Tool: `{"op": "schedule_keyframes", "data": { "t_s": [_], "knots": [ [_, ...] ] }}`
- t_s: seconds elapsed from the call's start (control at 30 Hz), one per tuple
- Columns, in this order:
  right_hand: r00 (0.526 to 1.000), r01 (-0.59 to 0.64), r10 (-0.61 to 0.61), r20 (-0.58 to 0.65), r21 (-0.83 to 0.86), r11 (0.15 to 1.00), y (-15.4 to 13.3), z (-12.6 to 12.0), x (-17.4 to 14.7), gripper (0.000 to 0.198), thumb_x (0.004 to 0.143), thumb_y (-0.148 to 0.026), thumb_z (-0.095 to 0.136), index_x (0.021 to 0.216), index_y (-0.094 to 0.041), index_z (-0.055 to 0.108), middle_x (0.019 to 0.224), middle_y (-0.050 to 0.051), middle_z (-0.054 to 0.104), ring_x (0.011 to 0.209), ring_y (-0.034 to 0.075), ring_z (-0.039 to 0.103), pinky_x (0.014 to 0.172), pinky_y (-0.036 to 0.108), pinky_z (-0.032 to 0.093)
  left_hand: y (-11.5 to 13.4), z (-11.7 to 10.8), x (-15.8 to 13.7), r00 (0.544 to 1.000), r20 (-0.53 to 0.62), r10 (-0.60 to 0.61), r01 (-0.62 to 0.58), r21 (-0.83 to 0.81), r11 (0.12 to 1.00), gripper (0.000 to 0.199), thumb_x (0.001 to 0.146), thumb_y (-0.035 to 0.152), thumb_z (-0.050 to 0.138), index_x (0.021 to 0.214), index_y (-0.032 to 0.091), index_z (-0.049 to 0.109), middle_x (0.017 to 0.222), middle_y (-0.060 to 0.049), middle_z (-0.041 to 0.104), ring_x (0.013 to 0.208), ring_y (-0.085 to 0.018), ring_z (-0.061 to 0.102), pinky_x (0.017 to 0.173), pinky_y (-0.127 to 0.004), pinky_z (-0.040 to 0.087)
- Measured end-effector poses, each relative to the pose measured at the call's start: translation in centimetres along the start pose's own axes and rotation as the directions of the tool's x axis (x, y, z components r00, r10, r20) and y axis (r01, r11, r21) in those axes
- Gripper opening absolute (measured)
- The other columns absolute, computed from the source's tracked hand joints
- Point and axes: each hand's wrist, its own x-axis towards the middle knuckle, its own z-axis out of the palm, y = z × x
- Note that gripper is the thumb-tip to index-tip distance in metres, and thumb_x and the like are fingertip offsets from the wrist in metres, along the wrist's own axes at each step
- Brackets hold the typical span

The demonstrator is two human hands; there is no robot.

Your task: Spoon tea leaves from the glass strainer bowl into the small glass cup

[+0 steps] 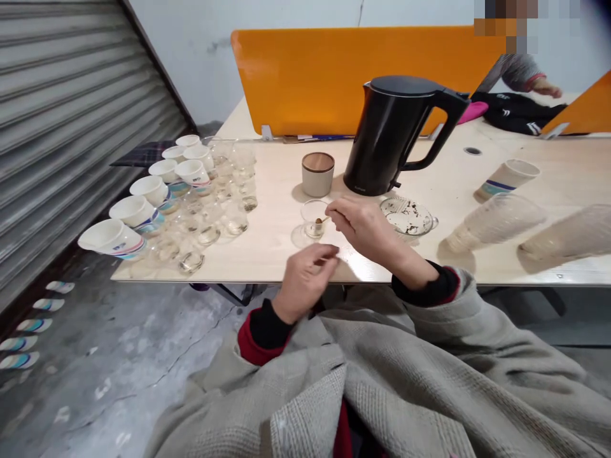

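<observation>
In my right hand (365, 229), the fingers pinch the thin handle of a small wooden spoon (326, 219). The spoon's dark end dips into a clear plastic cup (314, 211) standing on the table. My left hand (305, 280) is just in front of that cup, fingers loosely curled with a gap to the thumb, and nothing shows in it. Behind the cup stands a pale canister (317, 178) with a wooden lid. A glass dish (408, 216) with dark loose bits, like tea leaves, lies to the right, partly behind my right hand.
A black electric kettle (394, 137) stands behind the dish. Rows of paper cups (114, 238) and clear cups (205, 232) fill the table's left end. Stacked clear cups (496, 219) and a paper cup (510, 178) lie right. Behind an orange divider (305, 76), a person's hand (547, 87) shows.
</observation>
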Motion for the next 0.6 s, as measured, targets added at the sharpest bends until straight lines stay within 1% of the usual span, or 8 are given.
{"op": "schedule_keyframes", "data": {
  "t_s": [0.03,0.1,0.13,0.2,0.3,0.43,0.53,0.6],
  "knots": [
    [1.0,-0.014,0.014,0.022,-0.005,1.0,-0.1,0.3,0.2,0.021,0.106,-0.021,0.049,0.096,-0.017,0.068,0.092,0.008,0.073,0.084,0.019,0.065,0.077,0.031,0.046,-0.5,-1.1,0.2,0.996,-0.082,-0.02,0.023,0.035,0.999,0.015,0.098,0.033,0.069,0.103,0.022,0.078,0.103,-0.005,0.083,0.093,-0.02,0.078,0.081,-0.033,0.066],
    [0.999,-0.037,0.038,0.03,-0.022,0.999,-0.4,0.5,0.2,0.023,0.107,-0.022,0.048,0.096,-0.016,0.067,0.091,0.009,0.072,0.084,0.019,0.064,0.077,0.031,0.045,-2.0,-3.1,0.6,0.965,-0.25,-0.079,0.115,0.132,0.985,0.016,0.098,0.031,0.066,0.102,0.021,0.078,0.101,-0.005,0.082,0.089,-0.018,0.077,0.078,-0.029,0.064],
    [0.999,-0.046,0.047,0.024,-0.035,0.998,-0.6,0.5,0.2,0.024,0.107,-0.022,0.047,0.096,-0.016,0.067,0.091,0.009,0.071,0.084,0.02,0.064,0.077,0.032,0.044,-2.8,-3.9,0.8,0.945,-0.312,-0.097,0.158,0.177,0.971,0.016,0.097,0.03,0.066,0.102,0.02,0.077,0.101,-0.005,0.081,0.088,-0.017,0.076,0.078,-0.029,0.063],
    [0.998,-0.058,0.058,0.011,-0.049,0.997,-1.1,0.4,0.0,0.025,0.108,-0.023,0.047,0.096,-0.016,0.067,0.092,0.009,0.071,0.084,0.02,0.064,0.077,0.032,0.044,-4.6,-5.0,1.1,0.922,-0.377,-0.083,0.186,0.246,0.951,0.017,0.094,0.028,0.066,0.103,0.018,0.076,0.104,-0.008,0.08,0.094,-0.019,0.076,0.081,-0.031,0.063],
    [0.997,-0.07,0.07,-0.018,-0.044,0.997,-1.4,0.4,-0.1,0.025,0.108,-0.025,0.047,0.097,-0.016,0.068,0.091,0.009,0.071,0.08,0.02,0.065,0.075,0.032,0.044,-6.5,-5.2,1.5,0.93,-0.356,-0.089,0.2,0.286,0.937,0.024,0.093,0.027,0.065,0.113,0.017,0.075,0.113,-0.011,0.079,0.101,-0.022,0.075,0.088,-0.035,0.064],
    [0.996,-0.082,0.08,-0.035,-0.041,0.996,-1.2,0.7,0.2,0.025,0.107,-0.026,0.049,0.095,-0.017,0.068,0.086,0.007,0.071,0.074,0.018,0.064,0.071,0.031,0.045,-7.2,-4.4,2.2,0.963,-0.245,-0.115,0.188,0.301,0.935,0.037,0.093,0.023,0.064,0.129,0.017,0.071,0.13,-0.014,0.076,0.112,-0.025,0.073,0.1,-0.041,0.062],
    [0.992,-0.076,0.074,-0.104,-0.015,0.997,-1.2,0.4,0.1,0.024,0.106,-0.026,0.05,0.094,-0.018,0.069,0.082,0.004,0.071,0.07,0.016,0.065,0.071,0.03,0.048,-7.4,-3.9,2.7,0.97,-0.199,-0.141,0.193,0.273,0.942,0.044,0.092,0.02,0.064,0.137,0.017,0.068,0.14,-0.014,0.072,0.123,-0.027,0.071,0.109,-0.045,0.059],
    [0.981,-0.09,0.092,-0.173,0.02,0.996,-1.6,-0.5,-0.3,0.022,0.105,-0.027,0.053,0.095,-0.019,0.07,0.08,0.002,0.071,0.067,0.014,0.066,0.069,0.029,0.05,-7.8,-3.9,2.8,0.967,-0.194,-0.166,0.212,0.245,0.946,0.047,0.092,0.021,0.065,0.139,0.018,0.067,0.143,-0.014,0.071,0.127,-0.027,0.07,0.113,-0.047,0.057]
  ]
}}
